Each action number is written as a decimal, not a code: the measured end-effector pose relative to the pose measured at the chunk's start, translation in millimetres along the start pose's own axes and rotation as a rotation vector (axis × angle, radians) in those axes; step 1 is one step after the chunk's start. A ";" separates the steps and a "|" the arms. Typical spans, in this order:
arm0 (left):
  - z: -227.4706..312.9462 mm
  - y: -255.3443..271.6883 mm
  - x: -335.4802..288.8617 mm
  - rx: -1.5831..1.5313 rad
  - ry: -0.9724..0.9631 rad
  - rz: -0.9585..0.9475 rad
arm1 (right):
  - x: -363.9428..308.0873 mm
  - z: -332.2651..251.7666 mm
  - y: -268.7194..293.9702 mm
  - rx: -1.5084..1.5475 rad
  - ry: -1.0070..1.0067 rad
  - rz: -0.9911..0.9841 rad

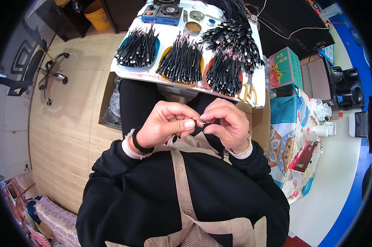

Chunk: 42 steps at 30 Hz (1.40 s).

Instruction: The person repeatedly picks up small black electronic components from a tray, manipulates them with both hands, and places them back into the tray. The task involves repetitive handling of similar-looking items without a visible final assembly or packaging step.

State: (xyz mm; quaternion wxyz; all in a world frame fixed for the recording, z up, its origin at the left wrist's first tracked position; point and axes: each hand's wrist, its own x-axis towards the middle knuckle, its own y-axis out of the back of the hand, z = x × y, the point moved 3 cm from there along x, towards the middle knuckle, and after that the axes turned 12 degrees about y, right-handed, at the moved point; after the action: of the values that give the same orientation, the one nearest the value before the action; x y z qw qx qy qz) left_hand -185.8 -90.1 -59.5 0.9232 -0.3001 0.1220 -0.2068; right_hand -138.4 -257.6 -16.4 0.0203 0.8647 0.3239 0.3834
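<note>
Over my lap, my left hand [167, 125] is closed, pinching a short black cable between thumb and forefinger. The cable's stripped end [200, 123], with fine red and white wires, sticks out past the left thumb; a dark bit of it hangs below the fingers. My right hand [228, 125] is curved close to these wires, its thumb and forefinger apart with a gap between them. Ahead on the white table [124, 73], bundles of black cables lie in a blue tray [157, 50], a yellow tray [163, 53] and a red tray [209, 66].
A larger cable heap [239, 39] covers the table's right side, near yellow-handled scissors [248, 91]. Behind the trays stand a blue soldering device [163, 14], a round tin [193, 28] and a small spool [211, 22]. A green carton [285, 68] stands to the right; an office chair [50, 74] to the left.
</note>
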 end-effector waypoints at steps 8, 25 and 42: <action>18.4 14.6 27.3 0.078 0.045 0.010 | 19.5 26.9 14.1 -0.014 0.041 0.007; 175.4 50.8 187.0 1.555 -0.444 0.409 | -8.4 94.2 29.4 0.232 -0.435 -0.002; 101.7 163.7 312.1 1.935 -0.083 0.363 | -15.5 107.8 49.0 0.272 -0.341 -0.024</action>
State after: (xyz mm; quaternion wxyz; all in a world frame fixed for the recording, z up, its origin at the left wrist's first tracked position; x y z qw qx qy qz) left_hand 176.4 -60.7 -109.7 0.7919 0.6011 -0.0881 -0.0619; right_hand -46.4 -282.3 -88.6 -0.0374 0.9078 0.3750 0.1839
